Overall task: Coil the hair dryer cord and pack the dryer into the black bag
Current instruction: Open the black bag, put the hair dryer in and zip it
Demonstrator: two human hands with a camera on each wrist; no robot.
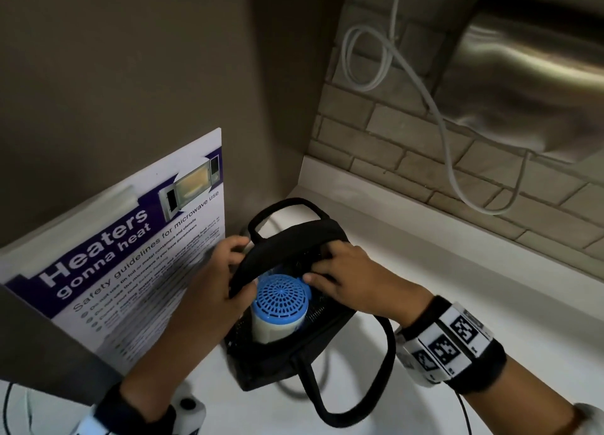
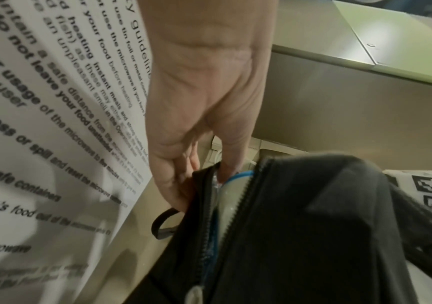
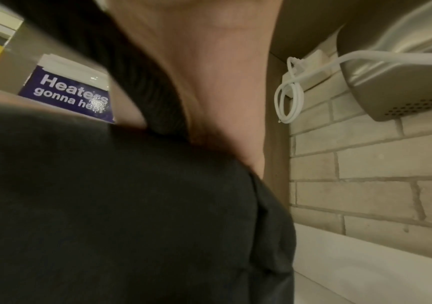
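We find the black bag (image 1: 294,353) on the white bench (image 1: 425,271), its mouth unzipped. The hair dryer (image 1: 281,307) stands inside, blue grille up. Our left hand (image 1: 212,281) pinches the left rim; our right hand (image 1: 356,281) curls its fingers (image 1: 330,254) over the right rim. Far left leans a microwave poster (image 1: 130,254).

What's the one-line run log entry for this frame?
stage: packing | hair dryer: inside black bag, blue grille up | left hand: grips bag rim | right hand: grips opposite rim | zipper: open
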